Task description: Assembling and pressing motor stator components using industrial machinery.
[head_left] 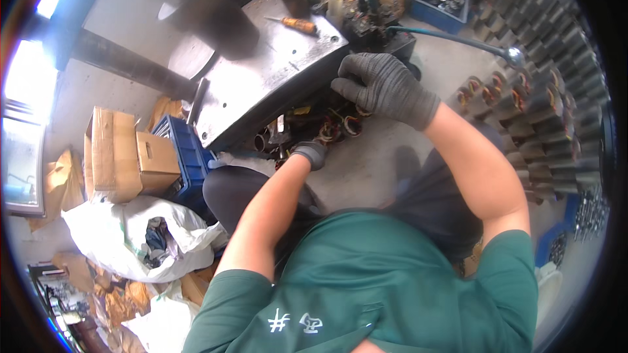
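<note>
My right hand (pixel 386 89), in a dark grey knit glove, is raised over the right end of the metal bench plate (pixel 261 68). Its fingers are curled in, with the thumb below them; whatever they hold, if anything, is hidden. Lower and to the left, my left hand (pixel 313 153), also gloved, reaches in beneath the front edge of the bench. Its fingertips are hidden among ring-shaped parts with coloured wires (pixel 329 132). Dark metal tubes (pixel 261 142) lie just left of it. A screwdriver with an orange handle (pixel 299 25) rests on the plate.
A lever with a ball end (pixel 513 57) juts out right of the bench. Stacked metal tubes (pixel 543 13) and several upright tubes with wires (pixel 517 98) fill the right side. Cardboard boxes (pixel 111 153), a blue crate (pixel 186 150) and a white sack (pixel 118 235) stand left.
</note>
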The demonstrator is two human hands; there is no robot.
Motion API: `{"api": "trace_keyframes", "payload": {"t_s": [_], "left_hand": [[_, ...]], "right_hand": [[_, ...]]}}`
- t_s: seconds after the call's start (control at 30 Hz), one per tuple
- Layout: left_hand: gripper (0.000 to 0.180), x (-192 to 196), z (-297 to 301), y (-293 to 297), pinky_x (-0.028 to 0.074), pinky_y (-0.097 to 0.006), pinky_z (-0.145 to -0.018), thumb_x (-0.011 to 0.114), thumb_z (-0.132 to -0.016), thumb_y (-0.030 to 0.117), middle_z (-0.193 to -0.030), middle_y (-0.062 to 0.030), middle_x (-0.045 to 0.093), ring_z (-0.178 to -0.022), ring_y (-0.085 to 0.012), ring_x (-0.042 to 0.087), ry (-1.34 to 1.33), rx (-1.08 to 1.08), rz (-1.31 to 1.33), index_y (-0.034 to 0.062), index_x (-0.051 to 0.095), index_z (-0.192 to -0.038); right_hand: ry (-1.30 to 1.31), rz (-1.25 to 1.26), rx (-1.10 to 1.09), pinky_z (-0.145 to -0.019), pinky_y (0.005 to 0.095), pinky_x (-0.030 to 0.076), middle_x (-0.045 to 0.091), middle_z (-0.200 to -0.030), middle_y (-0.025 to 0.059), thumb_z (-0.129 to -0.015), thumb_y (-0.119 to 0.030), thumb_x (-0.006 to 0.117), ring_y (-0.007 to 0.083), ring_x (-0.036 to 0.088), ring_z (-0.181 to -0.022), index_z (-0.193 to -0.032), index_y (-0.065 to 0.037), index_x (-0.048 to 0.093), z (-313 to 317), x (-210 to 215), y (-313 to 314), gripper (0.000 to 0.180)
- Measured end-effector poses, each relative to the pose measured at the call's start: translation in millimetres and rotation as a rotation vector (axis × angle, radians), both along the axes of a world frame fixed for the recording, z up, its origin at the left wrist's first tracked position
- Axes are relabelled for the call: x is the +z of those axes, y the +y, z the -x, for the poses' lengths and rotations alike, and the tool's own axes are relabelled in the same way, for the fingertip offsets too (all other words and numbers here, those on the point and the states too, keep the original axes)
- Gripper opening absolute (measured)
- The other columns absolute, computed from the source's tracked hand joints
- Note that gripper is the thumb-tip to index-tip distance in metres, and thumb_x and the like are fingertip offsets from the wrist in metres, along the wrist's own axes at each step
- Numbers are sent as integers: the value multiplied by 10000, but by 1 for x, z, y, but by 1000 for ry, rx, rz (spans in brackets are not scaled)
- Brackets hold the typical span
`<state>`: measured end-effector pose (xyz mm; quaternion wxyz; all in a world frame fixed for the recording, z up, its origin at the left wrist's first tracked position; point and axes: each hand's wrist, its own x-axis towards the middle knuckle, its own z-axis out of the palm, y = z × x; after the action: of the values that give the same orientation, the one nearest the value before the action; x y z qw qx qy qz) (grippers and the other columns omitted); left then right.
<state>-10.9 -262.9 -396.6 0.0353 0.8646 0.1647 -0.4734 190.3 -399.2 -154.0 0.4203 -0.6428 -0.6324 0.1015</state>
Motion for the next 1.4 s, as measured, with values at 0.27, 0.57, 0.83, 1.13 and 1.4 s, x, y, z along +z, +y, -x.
{"api": "trace_keyframes", "payload": {"t_s": [0.27,0.57,0.83,1.13,1.4], "left_hand": [[869,-158,116,42,474,-468,-1112,698,-859,340,-1522,-207,543,-1343,-420,566,-212,737,-99,224,314,-1631],[805,-303,212,72,497,-447,-1048,717,-879,230,-1361,-149,636,-1251,-293,627,-471,981,85,265,365,-1602],[622,-200,123,33,479,-468,-1094,590,-957,324,-1456,-194,604,-1321,-377,601,-325,899,65,246,459,-1560],[663,-214,130,25,492,-451,-1071,622,-965,438,-1425,-201,631,-1307,-384,609,-554,821,-40,174,470,-1554],[503,-64,82,-17,539,-413,-934,725,-936,322,-1252,-167,731,-1099,-316,709,-709,1072,314,144,640,-1399]], "right_hand": [[238,-2,195,-857,469,560,675,-946,184,-793,35,619,394,681,-941,-988,-31,671,13,-17,28,213],[-202,-31,298,-879,459,553,682,-989,177,-831,-79,692,365,685,-973,-1026,-57,704,16,-24,45,197],[-302,356,369,-865,483,567,689,-995,186,-886,-207,678,363,702,-974,-1037,-59,708,11,-56,27,214],[-291,547,304,-877,485,567,701,-977,199,-908,-230,634,383,704,-977,-1060,-36,705,8,-67,30,256],[-388,572,423,-876,493,559,709,-995,195,-897,-314,656,389,700,-974,-1078,-48,716,3,-60,27,327]]}}
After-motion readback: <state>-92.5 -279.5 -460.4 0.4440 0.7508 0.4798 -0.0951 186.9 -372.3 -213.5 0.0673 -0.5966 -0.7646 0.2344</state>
